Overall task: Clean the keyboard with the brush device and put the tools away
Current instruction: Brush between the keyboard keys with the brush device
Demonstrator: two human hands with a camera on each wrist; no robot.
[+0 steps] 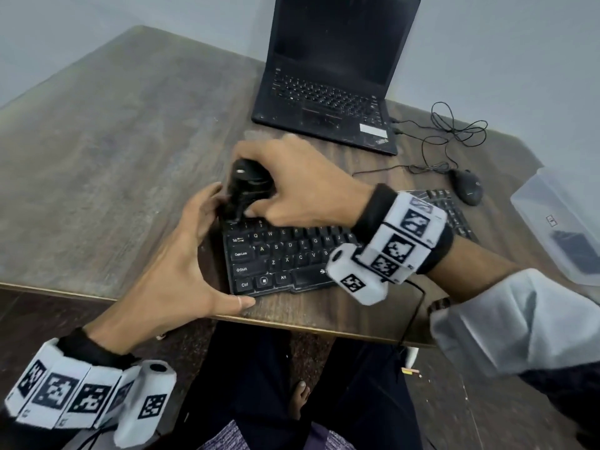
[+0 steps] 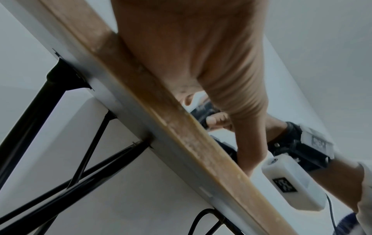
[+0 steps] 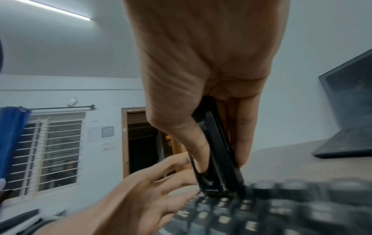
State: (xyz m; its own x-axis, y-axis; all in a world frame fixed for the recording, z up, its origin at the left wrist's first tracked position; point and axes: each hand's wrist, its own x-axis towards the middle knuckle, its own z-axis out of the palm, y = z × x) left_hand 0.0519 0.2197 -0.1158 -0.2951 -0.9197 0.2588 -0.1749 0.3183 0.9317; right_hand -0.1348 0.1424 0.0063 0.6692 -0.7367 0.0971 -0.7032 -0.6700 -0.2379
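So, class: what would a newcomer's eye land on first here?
The right hand gripping a black brush, pressed onto the top-left corner of the keyboard at the table's near edge. The left hand steadies the keyboard's left end. Behind sits an open laptop, screen dark.

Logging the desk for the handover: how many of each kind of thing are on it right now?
Keyboard: 1
Brush device: 1, gripped by the right hand
Laptop: 1
Mouse: 1
Clear plastic box: 1
Total: 5
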